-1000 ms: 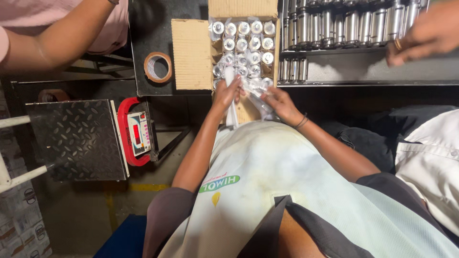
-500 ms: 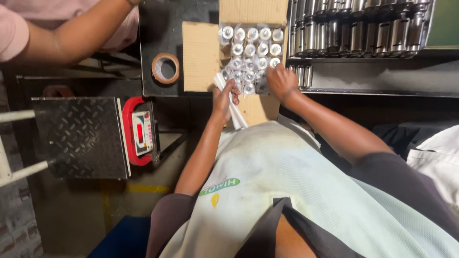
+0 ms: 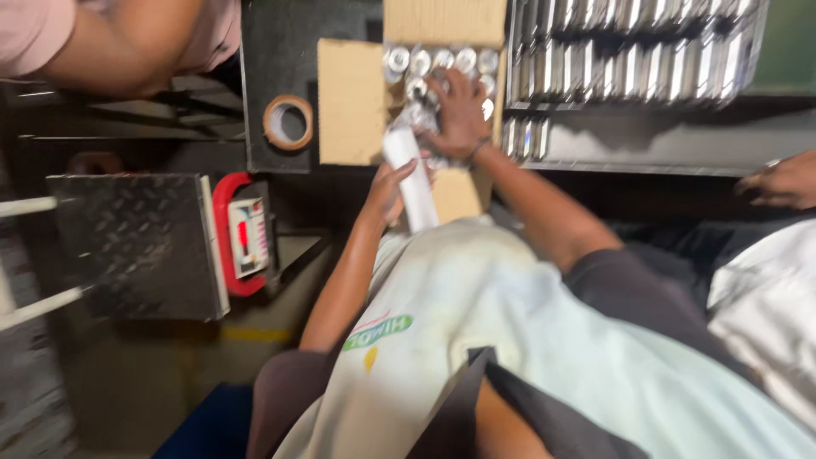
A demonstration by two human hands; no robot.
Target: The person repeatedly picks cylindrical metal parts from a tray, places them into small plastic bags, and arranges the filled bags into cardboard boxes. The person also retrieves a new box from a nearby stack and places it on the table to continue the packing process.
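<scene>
Deeper into the cardboard box (image 3: 353,102) the right hand (image 3: 455,115) has been pushed, pressed flat on the metal cylinders (image 3: 442,61); a white roll (image 3: 412,183) is gripped by the left hand (image 3: 389,189) just below.

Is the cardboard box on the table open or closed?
Open. The cardboard box has its flaps spread, and the round tops of the shiny cans inside show.

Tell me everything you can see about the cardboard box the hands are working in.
The cardboard box is brown and open, its flaps folded outward on a dark surface. Inside stand rows of shiny metal cans, seen from above. The right hand presses down on the cans; the left hand holds a white roll at the near edge. A tape roll lies beside it.
</scene>
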